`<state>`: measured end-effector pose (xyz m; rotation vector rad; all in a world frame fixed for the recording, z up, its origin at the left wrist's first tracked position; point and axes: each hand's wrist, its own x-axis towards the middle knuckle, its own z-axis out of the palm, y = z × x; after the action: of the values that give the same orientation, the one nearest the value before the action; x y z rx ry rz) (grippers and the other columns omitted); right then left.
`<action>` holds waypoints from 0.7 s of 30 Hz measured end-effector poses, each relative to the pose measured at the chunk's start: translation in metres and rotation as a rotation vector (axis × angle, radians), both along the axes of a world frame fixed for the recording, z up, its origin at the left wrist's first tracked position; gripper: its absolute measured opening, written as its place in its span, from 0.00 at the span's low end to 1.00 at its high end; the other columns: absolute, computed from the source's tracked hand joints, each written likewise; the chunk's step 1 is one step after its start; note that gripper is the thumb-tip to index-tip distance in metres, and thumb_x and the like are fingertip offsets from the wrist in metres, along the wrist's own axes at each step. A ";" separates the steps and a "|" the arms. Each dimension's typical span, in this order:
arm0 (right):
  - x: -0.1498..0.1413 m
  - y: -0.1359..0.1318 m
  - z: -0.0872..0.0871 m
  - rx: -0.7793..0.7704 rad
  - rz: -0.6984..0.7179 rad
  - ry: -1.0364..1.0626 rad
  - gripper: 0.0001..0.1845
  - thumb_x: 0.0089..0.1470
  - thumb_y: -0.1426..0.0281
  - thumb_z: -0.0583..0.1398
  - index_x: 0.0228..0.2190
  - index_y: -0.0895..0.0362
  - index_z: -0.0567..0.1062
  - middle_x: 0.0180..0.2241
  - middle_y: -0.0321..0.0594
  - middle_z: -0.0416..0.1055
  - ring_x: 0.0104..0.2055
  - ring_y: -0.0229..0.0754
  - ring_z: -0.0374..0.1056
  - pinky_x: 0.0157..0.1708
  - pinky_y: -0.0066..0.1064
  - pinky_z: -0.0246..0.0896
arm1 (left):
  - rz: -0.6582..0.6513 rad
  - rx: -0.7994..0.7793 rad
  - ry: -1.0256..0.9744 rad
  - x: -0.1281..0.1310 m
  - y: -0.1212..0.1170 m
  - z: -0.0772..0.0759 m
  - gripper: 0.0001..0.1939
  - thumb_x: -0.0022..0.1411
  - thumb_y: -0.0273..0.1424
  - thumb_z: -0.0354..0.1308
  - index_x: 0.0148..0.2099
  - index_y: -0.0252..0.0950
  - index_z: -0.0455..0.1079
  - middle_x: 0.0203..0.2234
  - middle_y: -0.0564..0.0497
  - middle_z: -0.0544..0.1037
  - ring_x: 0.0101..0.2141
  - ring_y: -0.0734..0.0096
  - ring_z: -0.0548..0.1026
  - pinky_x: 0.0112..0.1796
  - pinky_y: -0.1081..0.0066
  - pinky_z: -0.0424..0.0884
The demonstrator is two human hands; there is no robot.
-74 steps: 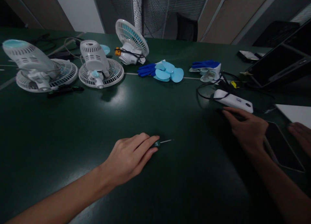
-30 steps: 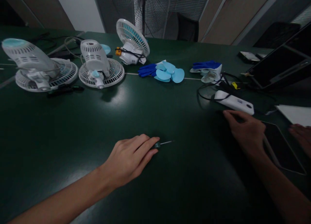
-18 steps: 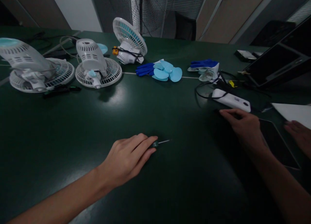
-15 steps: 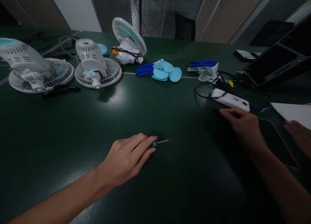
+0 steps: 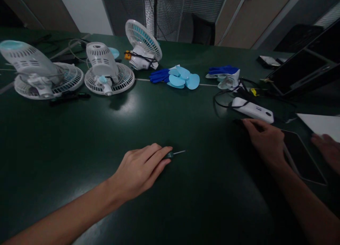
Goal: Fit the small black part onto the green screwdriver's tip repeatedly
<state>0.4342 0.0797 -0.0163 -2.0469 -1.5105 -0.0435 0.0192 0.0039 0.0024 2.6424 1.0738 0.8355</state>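
My left hand [image 5: 145, 169] is closed around the green handle of a screwdriver [image 5: 170, 155], low over the dark green table. The screwdriver's thin metal shaft points to the right. On the right side, my right hand [image 5: 264, 138] is closed in a pinch at the tabletop. Something small and dark shows at its fingertips, too dim to name. Just behind that hand lies a white power bank-like case [image 5: 252, 109] with a black cable across it. A dark flat tablet-like panel [image 5: 302, 156] lies beside my right wrist.
White fan bodies [image 5: 102, 69] stand at the back left, with a tilted fan [image 5: 143, 43] behind. Light blue fan blades [image 5: 183, 78] and gloves [image 5: 224, 75] lie farther back. Another person's hand [image 5: 326, 147] rests by a white sheet [image 5: 321, 124] at right.
The view has shifted slightly, so the background sits a little further right. Both hands keep nearly the same place and grip.
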 end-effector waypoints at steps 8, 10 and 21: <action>0.000 -0.002 0.002 -0.021 0.020 -0.012 0.19 0.58 0.58 0.59 0.43 0.55 0.82 0.38 0.44 0.80 0.37 0.48 0.73 0.40 0.37 0.63 | 0.021 0.001 0.014 -0.001 -0.001 -0.001 0.18 0.73 0.31 0.52 0.62 0.35 0.64 0.42 0.48 0.76 0.32 0.73 0.74 0.29 0.72 0.72; -0.001 -0.003 0.003 -0.032 0.032 -0.009 0.19 0.58 0.57 0.59 0.43 0.55 0.82 0.38 0.44 0.80 0.37 0.47 0.73 0.40 0.37 0.63 | 0.022 0.000 0.016 -0.001 -0.001 -0.001 0.18 0.73 0.31 0.52 0.62 0.35 0.64 0.42 0.48 0.76 0.32 0.74 0.74 0.29 0.72 0.71; -0.025 -0.013 0.014 -0.061 0.142 0.043 0.24 0.54 0.54 0.62 0.45 0.57 0.79 0.39 0.44 0.78 0.35 0.45 0.72 0.36 0.37 0.67 | 0.036 -0.020 -0.008 -0.001 -0.001 0.000 0.18 0.72 0.30 0.53 0.61 0.34 0.65 0.42 0.48 0.75 0.34 0.72 0.75 0.30 0.72 0.72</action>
<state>0.4097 0.0668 -0.0023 -1.9685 -1.6447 0.1033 0.0182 0.0028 0.0026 2.6088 1.1249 0.8371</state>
